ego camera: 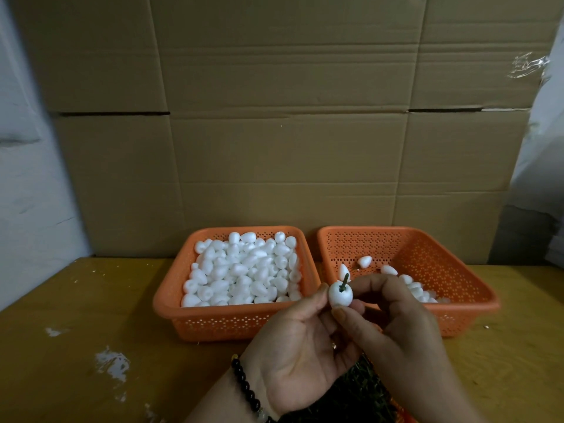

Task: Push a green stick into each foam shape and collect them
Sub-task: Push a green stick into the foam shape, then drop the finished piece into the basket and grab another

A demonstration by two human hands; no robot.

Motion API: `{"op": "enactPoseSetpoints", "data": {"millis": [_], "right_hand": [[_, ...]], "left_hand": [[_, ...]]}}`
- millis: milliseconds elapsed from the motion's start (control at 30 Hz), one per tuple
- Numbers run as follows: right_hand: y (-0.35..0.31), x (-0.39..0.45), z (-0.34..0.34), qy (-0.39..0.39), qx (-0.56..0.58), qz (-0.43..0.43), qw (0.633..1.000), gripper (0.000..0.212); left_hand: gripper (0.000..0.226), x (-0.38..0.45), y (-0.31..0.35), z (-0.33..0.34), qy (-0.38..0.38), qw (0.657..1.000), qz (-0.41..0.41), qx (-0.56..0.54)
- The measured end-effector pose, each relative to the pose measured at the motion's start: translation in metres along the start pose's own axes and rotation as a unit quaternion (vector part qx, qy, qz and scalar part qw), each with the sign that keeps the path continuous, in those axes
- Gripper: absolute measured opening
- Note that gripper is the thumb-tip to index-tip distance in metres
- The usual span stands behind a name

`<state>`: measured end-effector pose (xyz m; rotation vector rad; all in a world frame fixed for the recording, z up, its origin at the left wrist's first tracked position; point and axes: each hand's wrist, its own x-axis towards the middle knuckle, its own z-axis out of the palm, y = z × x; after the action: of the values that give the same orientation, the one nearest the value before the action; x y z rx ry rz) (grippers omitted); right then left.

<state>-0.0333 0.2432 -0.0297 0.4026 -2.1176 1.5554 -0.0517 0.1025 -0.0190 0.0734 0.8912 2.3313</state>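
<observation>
Foam first: the small white egg-shaped foam piece (pixel 340 295) w/ the thin dark-green stick (pixel 344 283) is held up over the near corner of the right orange perforated plastic basket (pixel 476 303), between both hands. Expect it to be v. light, soft and easily dented; surface looks matte and finely grainy, so likely grippy, not slippery. Pinch it at its widest part, on opposite sides; do not squeeze hard.

Your left hand (pixel 300 351) is palm-up, thumb and fingertip pinching the piece from the left and below. Your right hand (pixel 393 328) is curled in, thumb touching the underside, fingers closed round the right side near the stick. The stick stands out of the top, tilted slightly right; depth of insertion cannot be told. It looks stiff and narrow, so likely to bend or snap if loaded sideways. Push along its axis only.

The left orange perforated plastic basket (pixel 171 303) is heaped w/ plain white foam pieces (pixel 241 270). The right basket holds a few finished pieces (pixel 418 290). Both sit on the worn yellow tabletop (pixel 91 315), w/ a corrugated cardboard wall (pixel 274 117) behind.
</observation>
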Motion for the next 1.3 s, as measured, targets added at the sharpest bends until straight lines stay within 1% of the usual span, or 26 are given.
{"op": "enactPoseSetpoints", "data": {"millis": [100,167,267,400,500,600,667,767,900,967,1067,1167,1233,1300], "right_hand": [[0.0,0.0,0.001,0.013,0.0,-0.004,1.0,0.031],[-0.001,-0.001,0.002,0.017,-0.003,-0.008,1.0,0.03],[-0.002,0.0,0.0,0.019,-0.003,-0.019,1.0,0.028],[-0.002,0.004,-0.005,0.034,-0.022,-0.036,0.999,0.033],[0.0,0.007,-0.009,0.053,-0.043,-0.04,0.997,0.031],[0.007,0.012,-0.015,0.071,-0.079,-0.036,0.994,0.028],[0.014,0.016,-0.02,0.085,-0.133,-0.035,0.987,0.027],[0.026,0.023,-0.029,0.108,-0.233,-0.028,0.966,0.028],[0.04,0.027,-0.043,0.128,-0.341,0.01,0.931,0.032],[0.042,0.029,-0.047,0.132,-0.369,0.04,0.919,0.039],[0.041,0.03,-0.045,0.123,-0.368,0.058,0.92,0.052],[0.032,0.026,-0.038,0.094,-0.353,0.015,0.931,0.059],[0.021,0.021,-0.032,0.07,-0.358,-0.051,0.93,0.05],[0.009,0.016,-0.027,0.021,-0.367,-0.112,0.923,0.035]], "left_hand": [[0.029,0.0,-0.003,0.001,-0.022,1.0,-0.003,0.017],[0.033,0.0,-0.005,0.001,-0.034,0.999,-0.002,0.037],[0.033,0.002,-0.007,0.002,-0.034,0.997,0.017,0.07],[0.035,0.003,-0.003,0.001,0.031,0.992,0.062,0.106],[0.021,0.001,0.006,0.0,0.076,0.983,0.111,0.122],[0.019,0.0,0.016,-0.003,0.115,0.969,0.167,0.143],[0.014,-0.001,0.023,-0.007,0.134,0.951,0.205,0.186],[0.011,-0.002,0.031,-0.013,0.18,0.909,0.266,0.267],[0.013,0.0,0.039,-0.025,0.252,0.828,0.329,0.378],[0.013,0.001,0.044,-0.032,0.278,0.786,0.352,0.425],[0.015,0.001,0.052,-0.041,0.303,0.728,0.368,0.492],[0.019,0.0,0.059,-0.05,0.311,0.67,0.356,0.573],[0.019,-0.001,0.062,-0.056,0.32,0.621,0.327,0.636],[0.022,-0.002,0.065,-0.062,0.329,0.578,0.295,0.686]]}}
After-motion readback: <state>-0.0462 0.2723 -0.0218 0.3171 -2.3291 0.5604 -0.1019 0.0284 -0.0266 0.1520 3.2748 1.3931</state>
